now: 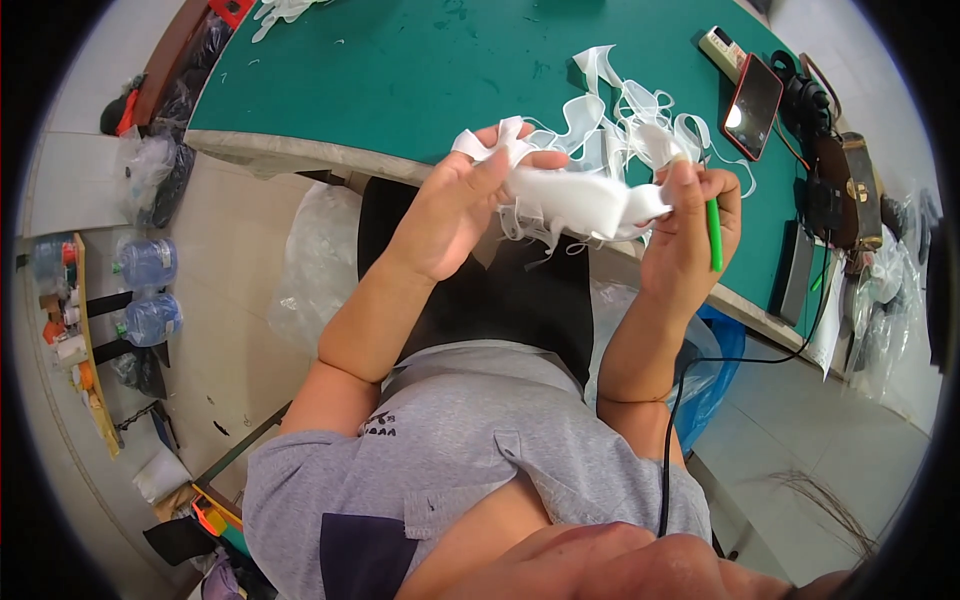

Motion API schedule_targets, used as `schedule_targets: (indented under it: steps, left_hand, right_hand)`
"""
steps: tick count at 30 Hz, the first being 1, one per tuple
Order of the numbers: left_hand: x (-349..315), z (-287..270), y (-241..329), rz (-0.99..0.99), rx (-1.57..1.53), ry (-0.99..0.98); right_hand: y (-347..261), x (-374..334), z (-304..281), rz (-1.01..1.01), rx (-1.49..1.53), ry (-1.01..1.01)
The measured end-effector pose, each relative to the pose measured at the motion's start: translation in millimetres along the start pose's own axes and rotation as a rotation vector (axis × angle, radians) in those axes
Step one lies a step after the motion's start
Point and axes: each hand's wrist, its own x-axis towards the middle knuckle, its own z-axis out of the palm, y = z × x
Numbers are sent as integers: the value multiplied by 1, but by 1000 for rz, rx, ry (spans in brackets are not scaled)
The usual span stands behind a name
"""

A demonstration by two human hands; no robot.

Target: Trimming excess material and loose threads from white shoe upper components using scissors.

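Over the table's near edge I hold a white fabric piece (568,200) stretched between both hands. Loose threads and thin strips dangle from its lower side. My left hand (450,205) is closed on its left end, with a folded white band looped over the fingers. My right hand (688,225) pinches the right end between thumb and finger. A slim tool with a green handle (714,235) is also tucked in that hand, its handle pointing down; its tip is too small to tell. Just beyond my hands lies a tangled heap of white fabric scraps (588,118).
The green table (400,80) spans the far side. At its right are a red-rimmed phone (753,107), a pale remote-like device (722,52), cables and a dark case (862,190). A black cord (740,359) runs beside my right arm. Large clear bottles (150,265) stand at left.
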Motion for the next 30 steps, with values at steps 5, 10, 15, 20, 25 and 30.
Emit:
schedule_targets:
  steps: [5, 10, 15, 20, 25, 30]
  left_hand:
    - [-12, 3, -35, 60, 102, -190]
    - [-4, 18, -46, 193, 502, 157]
    - [-2, 14, -36, 248, 572, 161]
    - [-1, 5, -33, 275, 636, 172]
    - [3, 11, -24, 301, 468, 182]
    - [9, 11, -15, 270, 376, 136]
  right_hand:
    - [16, 7, -6, 280, 503, 63]
    - [20, 3, 17, 340, 520, 118]
    - [29, -3, 28, -77, -22, -70]
    - [28, -22, 18, -297, -496, -187]
    - [26, -16, 6, -365, -743, -276]
    - [18, -9, 8, -423, -731, -300]
